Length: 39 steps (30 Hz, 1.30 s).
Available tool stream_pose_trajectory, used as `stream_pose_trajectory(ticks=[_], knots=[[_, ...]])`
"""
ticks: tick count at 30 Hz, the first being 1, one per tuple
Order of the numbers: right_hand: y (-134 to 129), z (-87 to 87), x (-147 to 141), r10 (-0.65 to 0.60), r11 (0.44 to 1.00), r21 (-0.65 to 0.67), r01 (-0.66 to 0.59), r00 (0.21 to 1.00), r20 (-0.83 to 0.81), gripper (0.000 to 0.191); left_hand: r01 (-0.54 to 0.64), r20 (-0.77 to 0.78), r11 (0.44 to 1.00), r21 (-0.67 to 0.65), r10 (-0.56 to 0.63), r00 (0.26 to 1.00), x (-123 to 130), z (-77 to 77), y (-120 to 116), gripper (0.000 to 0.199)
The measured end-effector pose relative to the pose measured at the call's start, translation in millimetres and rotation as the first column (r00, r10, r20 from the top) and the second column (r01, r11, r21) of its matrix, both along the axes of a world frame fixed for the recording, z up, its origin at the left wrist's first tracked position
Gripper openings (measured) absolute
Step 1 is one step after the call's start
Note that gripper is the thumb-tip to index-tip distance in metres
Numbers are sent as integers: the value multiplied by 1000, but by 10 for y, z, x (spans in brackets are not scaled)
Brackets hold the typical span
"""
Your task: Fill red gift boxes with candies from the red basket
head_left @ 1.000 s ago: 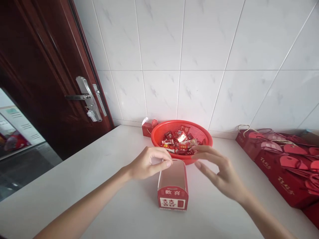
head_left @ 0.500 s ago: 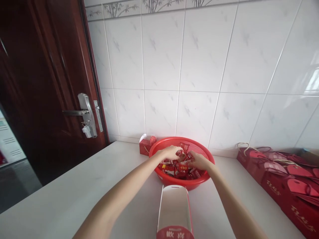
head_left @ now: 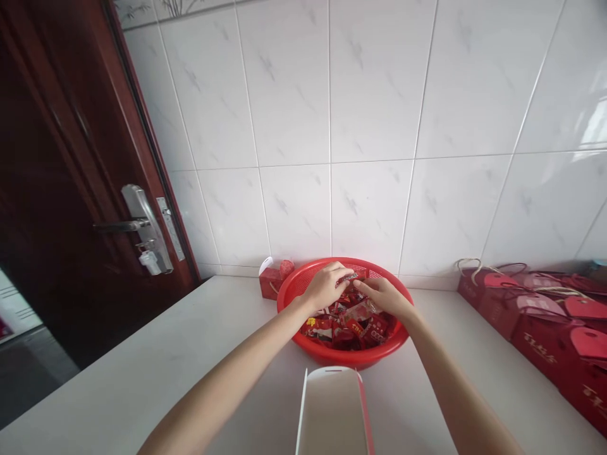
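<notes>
A red plastic basket with mesh sides holds a heap of wrapped sweets, mostly in red wrappers. Above the far part of the heap, my left hand curls its fingers round a small red packet with a dark, shiny part. My right hand meets the same packet from the other side, thumb and fingers closed at its edge. Part of the packet is hidden by my fingers. Below the basket, nearer to me, stands an open box, white inside with red on its right side.
Against the wall, left of the basket, sits a small red box. Several red gift boxes with cord handles line the right side of the white tabletop. A brown door stands at the left.
Both hands have come closer together over the sweets, with the packet now between them. The view has tilted down and shifted, so less of the open box's near end shows.
</notes>
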State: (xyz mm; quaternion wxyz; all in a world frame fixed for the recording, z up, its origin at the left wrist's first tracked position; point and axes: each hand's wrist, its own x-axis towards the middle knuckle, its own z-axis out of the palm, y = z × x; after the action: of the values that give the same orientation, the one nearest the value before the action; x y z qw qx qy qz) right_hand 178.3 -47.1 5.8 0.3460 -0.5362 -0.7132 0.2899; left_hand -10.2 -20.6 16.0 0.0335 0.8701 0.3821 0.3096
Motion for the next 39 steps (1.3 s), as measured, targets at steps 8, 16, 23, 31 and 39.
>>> stream_pose_trajectory(ticks=[8, 16, 23, 31, 39], knots=[[57, -89, 54, -70, 997, -64, 44, 867, -493, 50, 269, -8, 937, 225, -274, 962, 30, -116, 73, 28], [128, -165, 111, -165, 986, -94, 136, 775, -610, 34, 254, -168, 965, 73, -239, 956, 97, -78, 3, 35], [109, -54, 119, -262, 965, -181, 192, 622, -738, 18, -6, -392, 975, -222, -83, 916, 11, -66, 22, 25], [84, -12, 125, -290, 956, -224, 190, 485, -825, 16, 16, -479, 924, -383, -213, 851, 112, -103, 10, 21], [74, -13, 104, -285, 956, -221, 191, 445, -849, 16, -4, -419, 904, -428, -195, 887, 209, -70, 70, 18]])
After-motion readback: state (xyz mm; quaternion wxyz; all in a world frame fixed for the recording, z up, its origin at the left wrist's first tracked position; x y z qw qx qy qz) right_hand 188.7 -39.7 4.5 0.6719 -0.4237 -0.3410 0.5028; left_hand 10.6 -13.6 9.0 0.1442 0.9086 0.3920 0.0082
